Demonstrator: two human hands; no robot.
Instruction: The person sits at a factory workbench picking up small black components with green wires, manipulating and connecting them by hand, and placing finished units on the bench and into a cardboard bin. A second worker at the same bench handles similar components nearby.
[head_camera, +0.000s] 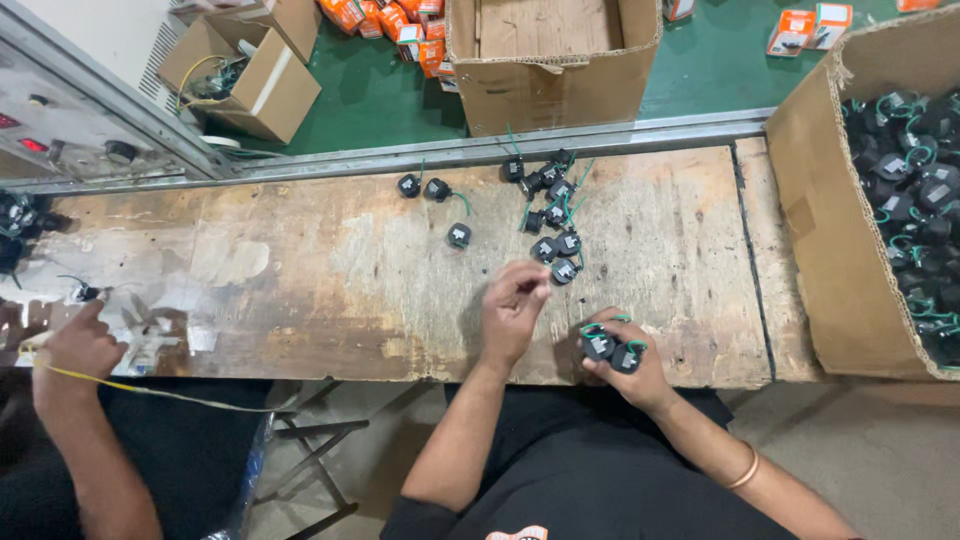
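Note:
My right hand (622, 362) rests at the near edge of the worn wooden bench (330, 270) and grips a bunch of small black parts with green wires (610, 346). My left hand (512, 310) hovers just left of it, fingertips pinched together close to a loose black part (563, 270); whether it holds anything I cannot tell. Several more black parts (548, 190) lie scattered on the bench beyond my hands, with three apart to the left (437, 190).
A cardboard box (800, 200) full of the same black parts stands at the right. Another person's hand (75, 345) with a yellow wire works at the left, near a grey control panel (60, 120). Cardboard boxes (550, 60) and orange packets lie on the green floor behind.

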